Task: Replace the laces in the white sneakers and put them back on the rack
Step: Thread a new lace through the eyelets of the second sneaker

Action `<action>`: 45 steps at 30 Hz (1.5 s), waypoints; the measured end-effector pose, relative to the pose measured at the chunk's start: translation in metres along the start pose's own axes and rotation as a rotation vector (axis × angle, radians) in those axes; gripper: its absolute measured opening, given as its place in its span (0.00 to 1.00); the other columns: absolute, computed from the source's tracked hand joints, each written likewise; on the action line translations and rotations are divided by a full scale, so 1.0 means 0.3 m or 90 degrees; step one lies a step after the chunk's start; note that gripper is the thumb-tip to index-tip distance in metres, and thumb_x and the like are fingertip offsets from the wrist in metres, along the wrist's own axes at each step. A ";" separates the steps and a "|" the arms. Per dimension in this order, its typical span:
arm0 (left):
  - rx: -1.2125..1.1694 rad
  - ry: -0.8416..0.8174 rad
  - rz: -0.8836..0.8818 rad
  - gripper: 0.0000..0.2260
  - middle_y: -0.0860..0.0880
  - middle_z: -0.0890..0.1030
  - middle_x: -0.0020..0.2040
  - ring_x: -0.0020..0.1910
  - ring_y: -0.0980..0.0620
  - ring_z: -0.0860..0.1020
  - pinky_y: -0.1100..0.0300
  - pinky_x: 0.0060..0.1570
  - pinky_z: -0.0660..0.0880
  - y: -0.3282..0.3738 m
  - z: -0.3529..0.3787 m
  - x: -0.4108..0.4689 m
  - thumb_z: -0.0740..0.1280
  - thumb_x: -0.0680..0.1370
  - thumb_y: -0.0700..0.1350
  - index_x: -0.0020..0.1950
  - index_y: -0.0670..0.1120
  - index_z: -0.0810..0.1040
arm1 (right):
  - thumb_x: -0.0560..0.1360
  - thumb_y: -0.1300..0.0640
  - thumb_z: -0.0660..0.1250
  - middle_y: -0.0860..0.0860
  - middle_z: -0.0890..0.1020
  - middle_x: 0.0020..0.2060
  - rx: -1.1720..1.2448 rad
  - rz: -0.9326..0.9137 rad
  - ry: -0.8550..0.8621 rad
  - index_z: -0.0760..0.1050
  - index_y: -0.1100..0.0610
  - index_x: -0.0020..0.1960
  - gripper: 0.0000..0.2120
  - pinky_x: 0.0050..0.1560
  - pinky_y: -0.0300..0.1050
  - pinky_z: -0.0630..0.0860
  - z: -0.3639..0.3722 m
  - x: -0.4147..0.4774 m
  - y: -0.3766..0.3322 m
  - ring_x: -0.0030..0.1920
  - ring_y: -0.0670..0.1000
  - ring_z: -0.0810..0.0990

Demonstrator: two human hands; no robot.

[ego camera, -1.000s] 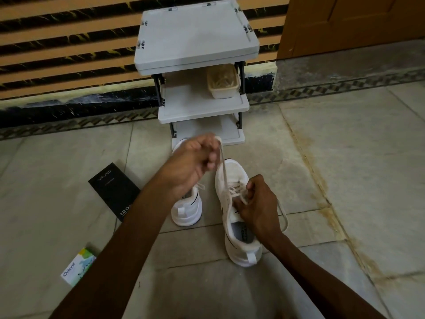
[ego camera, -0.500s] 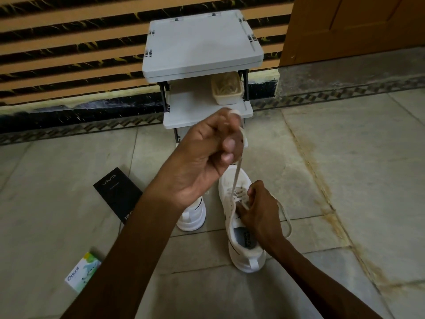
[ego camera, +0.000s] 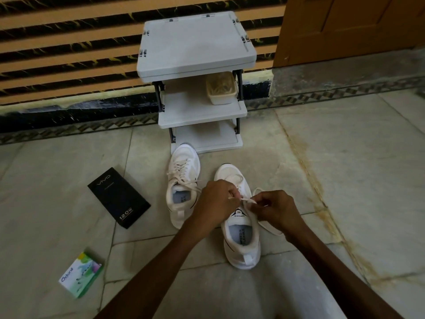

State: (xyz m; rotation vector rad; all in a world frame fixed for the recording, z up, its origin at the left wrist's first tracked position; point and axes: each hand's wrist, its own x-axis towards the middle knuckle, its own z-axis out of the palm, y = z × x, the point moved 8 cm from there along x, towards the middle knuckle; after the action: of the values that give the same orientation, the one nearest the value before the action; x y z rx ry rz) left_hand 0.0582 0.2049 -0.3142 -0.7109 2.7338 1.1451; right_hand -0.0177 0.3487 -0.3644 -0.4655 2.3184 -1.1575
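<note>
Having pulled high, the left hand (ego camera: 215,201) is coming down to meet the right hand (ego camera: 277,210) — both are pinching the flat white lace (ego camera: 247,200) over the tongue of the nearer white mesh sneaker (ego camera: 243,259), on the pale tiled floor (ego camera: 345,180) before the grey three-shelf plastic rack (ego camera: 195,49); knotting seems next.

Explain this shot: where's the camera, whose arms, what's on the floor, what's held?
No machine here: a person works bare-handed. The single view comes from a wide-angle camera worn on the head, looking forward and down, so both forearms are the wearer's. The left hand and right hand each pinch the white lace over the nearer sneaker. The second sneaker stands beside it, laced. Behind them stands a grey three-shelf rack with a plastic tub on its middle shelf. On the tiled floor lie a black Vivo box and an Odonil box.
</note>
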 end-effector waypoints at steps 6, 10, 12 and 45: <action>0.042 0.045 0.009 0.06 0.51 0.85 0.40 0.42 0.54 0.81 0.59 0.46 0.78 0.006 0.023 -0.002 0.69 0.70 0.42 0.41 0.49 0.86 | 0.70 0.63 0.75 0.58 0.85 0.40 0.191 0.095 -0.044 0.85 0.57 0.42 0.02 0.49 0.54 0.82 0.010 -0.006 0.035 0.43 0.59 0.84; 0.035 0.057 0.023 0.06 0.52 0.85 0.38 0.40 0.56 0.81 0.60 0.45 0.77 -0.007 0.033 -0.005 0.69 0.71 0.41 0.39 0.48 0.86 | 0.69 0.63 0.76 0.58 0.85 0.38 0.203 0.089 -0.017 0.84 0.53 0.37 0.07 0.49 0.55 0.82 0.006 -0.012 0.039 0.40 0.55 0.83; 0.023 0.068 0.026 0.06 0.52 0.85 0.37 0.40 0.56 0.81 0.59 0.45 0.77 -0.015 0.033 -0.004 0.69 0.71 0.42 0.39 0.49 0.86 | 0.69 0.61 0.77 0.51 0.85 0.35 0.158 0.057 -0.003 0.84 0.51 0.38 0.06 0.45 0.49 0.83 0.002 -0.013 0.032 0.38 0.51 0.83; 0.019 0.056 0.008 0.05 0.50 0.84 0.44 0.45 0.51 0.81 0.56 0.48 0.76 -0.050 0.093 0.016 0.71 0.70 0.42 0.45 0.47 0.83 | 0.77 0.68 0.55 0.55 0.79 0.40 0.730 -0.041 0.235 0.73 0.58 0.42 0.11 0.39 0.44 0.81 -0.410 0.078 -0.236 0.37 0.50 0.79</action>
State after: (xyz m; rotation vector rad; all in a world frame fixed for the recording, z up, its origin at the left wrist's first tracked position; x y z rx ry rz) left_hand 0.0582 0.2135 -0.3451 -0.7595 2.8252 1.0980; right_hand -0.1020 0.3742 -0.2506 0.1237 1.4779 -2.4494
